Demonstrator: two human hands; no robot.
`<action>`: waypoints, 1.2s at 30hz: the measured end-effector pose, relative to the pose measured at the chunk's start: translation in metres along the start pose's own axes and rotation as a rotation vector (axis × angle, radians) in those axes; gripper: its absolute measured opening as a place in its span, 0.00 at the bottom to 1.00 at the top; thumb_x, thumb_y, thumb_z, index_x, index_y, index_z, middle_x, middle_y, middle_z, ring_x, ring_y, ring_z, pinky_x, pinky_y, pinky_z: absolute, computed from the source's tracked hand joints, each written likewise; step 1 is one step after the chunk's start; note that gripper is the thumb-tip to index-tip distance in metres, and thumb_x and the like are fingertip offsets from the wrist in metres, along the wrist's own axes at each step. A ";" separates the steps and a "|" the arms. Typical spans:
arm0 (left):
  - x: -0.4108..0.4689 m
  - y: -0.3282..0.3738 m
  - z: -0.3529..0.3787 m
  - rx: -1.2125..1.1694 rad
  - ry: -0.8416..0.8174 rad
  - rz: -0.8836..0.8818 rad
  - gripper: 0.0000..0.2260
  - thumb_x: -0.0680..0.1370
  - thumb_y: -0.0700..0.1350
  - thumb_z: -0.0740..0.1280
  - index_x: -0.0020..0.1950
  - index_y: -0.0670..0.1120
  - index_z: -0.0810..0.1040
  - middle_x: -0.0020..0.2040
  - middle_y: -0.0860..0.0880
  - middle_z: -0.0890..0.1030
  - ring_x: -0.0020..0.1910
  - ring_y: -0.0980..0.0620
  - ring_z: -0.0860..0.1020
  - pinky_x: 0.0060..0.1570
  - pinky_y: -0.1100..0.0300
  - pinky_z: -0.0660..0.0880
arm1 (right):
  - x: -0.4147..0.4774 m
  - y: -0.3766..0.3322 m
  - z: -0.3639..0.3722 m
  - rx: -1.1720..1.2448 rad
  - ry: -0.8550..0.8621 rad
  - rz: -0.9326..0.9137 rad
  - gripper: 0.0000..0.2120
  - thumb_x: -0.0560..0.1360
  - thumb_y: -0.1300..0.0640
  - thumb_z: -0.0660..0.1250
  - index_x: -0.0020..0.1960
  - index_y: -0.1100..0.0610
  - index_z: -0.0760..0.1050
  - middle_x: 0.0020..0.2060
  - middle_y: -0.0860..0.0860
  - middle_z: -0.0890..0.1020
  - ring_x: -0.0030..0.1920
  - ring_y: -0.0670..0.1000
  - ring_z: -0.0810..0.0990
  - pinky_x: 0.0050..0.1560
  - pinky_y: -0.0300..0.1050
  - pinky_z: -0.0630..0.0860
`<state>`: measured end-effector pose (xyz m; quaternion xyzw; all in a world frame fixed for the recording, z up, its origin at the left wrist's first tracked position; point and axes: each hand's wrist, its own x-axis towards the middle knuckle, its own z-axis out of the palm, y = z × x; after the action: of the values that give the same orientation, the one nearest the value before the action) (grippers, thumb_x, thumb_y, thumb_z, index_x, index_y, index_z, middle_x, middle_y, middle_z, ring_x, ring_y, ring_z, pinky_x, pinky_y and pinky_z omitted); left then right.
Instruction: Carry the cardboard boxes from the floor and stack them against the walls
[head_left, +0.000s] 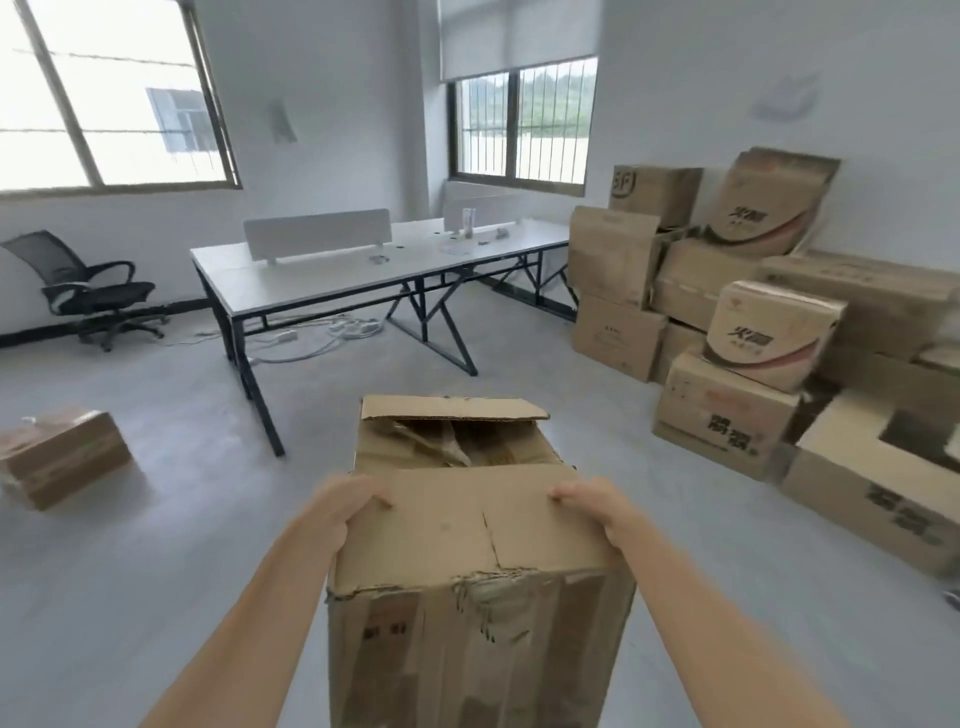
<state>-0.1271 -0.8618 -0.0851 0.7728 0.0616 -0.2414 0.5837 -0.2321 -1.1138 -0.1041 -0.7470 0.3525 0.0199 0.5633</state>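
I hold a tall worn cardboard box (467, 525) in front of me, off the floor. Its far top flap stands open and crumpled packing shows inside. My left hand (340, 506) grips the box's upper left edge, fingers curled over the near flap. My right hand (597, 506) grips the upper right edge the same way. A stack of several cardboard boxes (753, 322) stands against the right wall. One small taped box (62, 457) lies on the floor at the left.
A long white desk (322, 275) with dark metal legs stands ahead in the middle of the room, cables on the floor beneath it. A black office chair (88, 291) sits by the left wall under a window. Grey floor (519, 374) lies between me and the stack.
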 end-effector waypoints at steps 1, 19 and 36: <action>0.010 0.008 0.016 0.009 -0.027 0.003 0.05 0.69 0.33 0.69 0.40 0.39 0.74 0.45 0.39 0.78 0.43 0.40 0.75 0.46 0.51 0.73 | 0.011 0.004 -0.014 0.002 0.023 0.016 0.11 0.74 0.57 0.67 0.51 0.62 0.71 0.46 0.54 0.73 0.43 0.51 0.72 0.43 0.42 0.68; 0.141 0.117 0.176 -0.058 -0.264 0.053 0.06 0.69 0.38 0.69 0.46 0.40 0.78 0.43 0.41 0.78 0.39 0.43 0.75 0.40 0.56 0.71 | 0.129 -0.040 -0.161 -0.038 0.288 0.102 0.24 0.75 0.53 0.66 0.65 0.65 0.65 0.49 0.55 0.69 0.48 0.54 0.69 0.48 0.43 0.64; 0.335 0.248 0.228 -0.241 -0.309 0.165 0.04 0.75 0.41 0.64 0.49 0.45 0.71 0.51 0.42 0.73 0.48 0.44 0.72 0.47 0.51 0.68 | 0.306 -0.175 -0.201 -0.166 0.588 0.066 0.29 0.72 0.48 0.67 0.65 0.63 0.65 0.50 0.54 0.73 0.52 0.56 0.74 0.53 0.49 0.71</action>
<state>0.1912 -1.2139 -0.0636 0.6537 -0.0636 -0.2991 0.6922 0.0194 -1.4193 -0.0169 -0.7523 0.5215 -0.1502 0.3735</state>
